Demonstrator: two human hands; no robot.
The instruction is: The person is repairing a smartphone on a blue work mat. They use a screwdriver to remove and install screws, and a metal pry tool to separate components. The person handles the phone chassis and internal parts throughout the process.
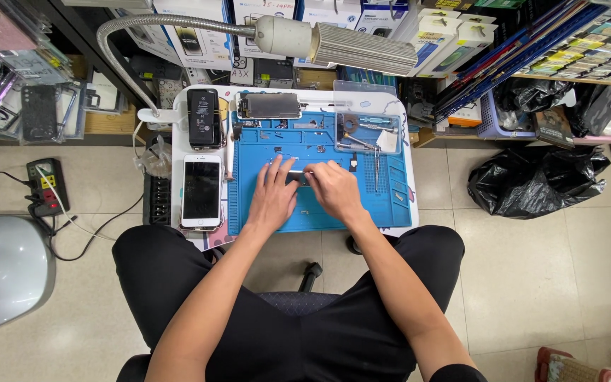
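A person in black trousers sits at a small white surface [178, 106] set on a pale tiled floor [532, 269], both forearms reaching forward over the lap. To the left on the floor lies a rounded grey object [1, 269], and a power strip [45, 185] with cables sits beside it; to the right slumps a black plastic bag [539, 180]. Shelves of boxed goods [362, 21] run along the back, and a gooseneck lamp [355, 46] arches over the work. Most of the surface is covered by a blue work mat [397, 205]. Left of the mat lie a white phone [201, 191] with a cracked-looking dark screen and, beyond it, a black battery-like slab [204, 117]. At the far edge of the mat rests an opened phone body [270, 106], with a clear plastic tray [365, 117] of small parts to its right and a pair of tweezers [376, 166] near the mat's right side. The left hand [274, 194] lies flat-ish on the mat, fingers spread forward, its fingertips touching a small silvery part [297, 175] in the middle of the mat. The right hand [334, 189] curls toward the same part, its grip half closed with the fingertips pinched down on the part's right end; whether it truly clasps the part or only presses on it cannot be told, as the piece is too small and partly hidden.
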